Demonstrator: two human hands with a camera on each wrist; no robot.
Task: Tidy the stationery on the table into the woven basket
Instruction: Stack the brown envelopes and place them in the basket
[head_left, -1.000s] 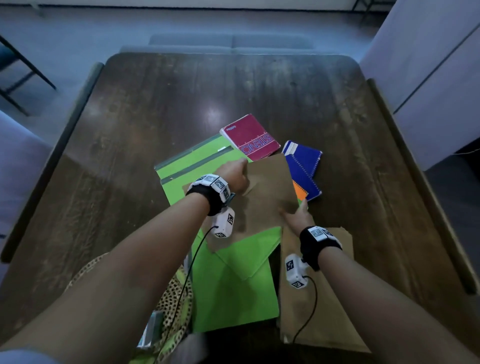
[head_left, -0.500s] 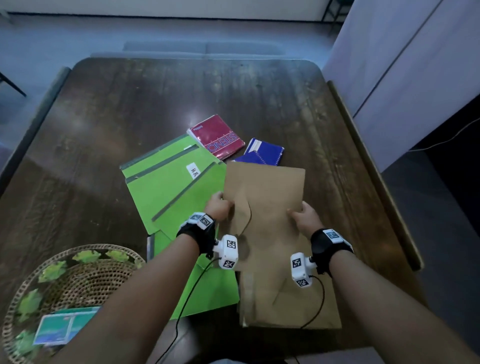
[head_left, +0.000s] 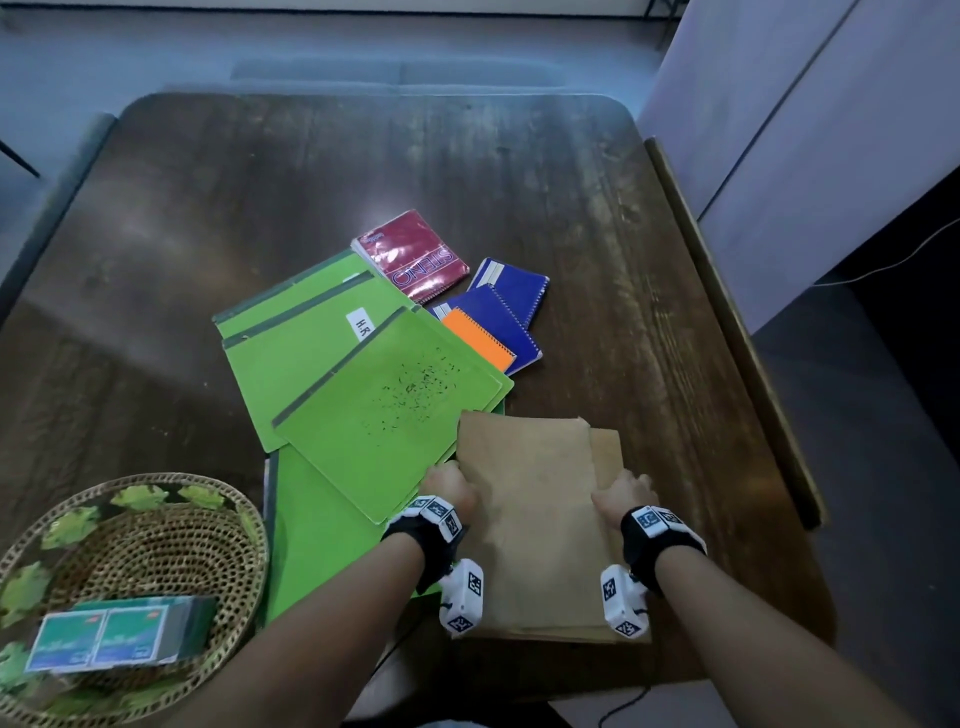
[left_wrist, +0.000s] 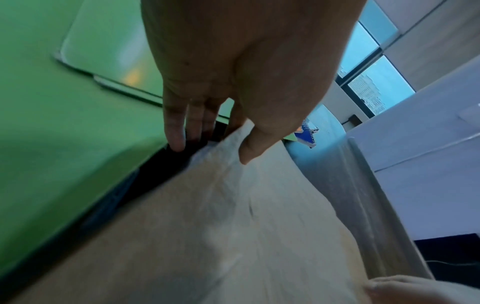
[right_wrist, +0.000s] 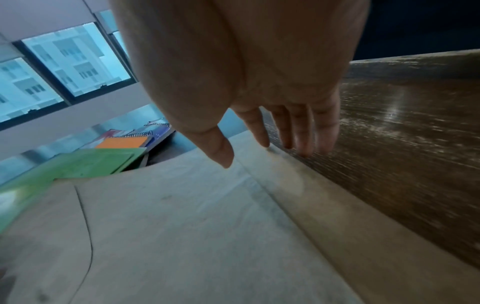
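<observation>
Nearest the person, a stack of flat brown paper envelopes (head_left: 535, 525) is lying on the dark wooden table (head_left: 519, 176) by its near edge. The left hand (head_left: 451, 486) is holding the stack's left edge: in the left wrist view its thumb is lying on top of the paper while the fingers (left_wrist: 174, 131) are reaching down beside the edge, so it is pinching the envelopes. The right hand (head_left: 626, 493) is sitting at the stack's right edge, thumb on the top sheet and fingers (right_wrist: 302, 133) pointing down over the side to the table; whether they are curling under the paper I cannot tell.

To the left, the round woven basket with green leaf trim (head_left: 31, 587) is sitting at the near left corner of the table, well apart from the envelopes, and is holding a pack of small teal and green boxes (head_left: 104, 636).

Just beyond the hands, several bright green card folders (head_left: 363, 395) are lying fanned and overlapping; the top one is speckled with dark marks, and another is showing a white label. The envelopes' far left corner is overlapping them.

Farther on, a small orange spiral notebook (head_left: 480, 338) is resting on two blue spiral notebooks (head_left: 514, 291), and a red steno pad (head_left: 410, 254) is lying just beyond the folders.
</observation>
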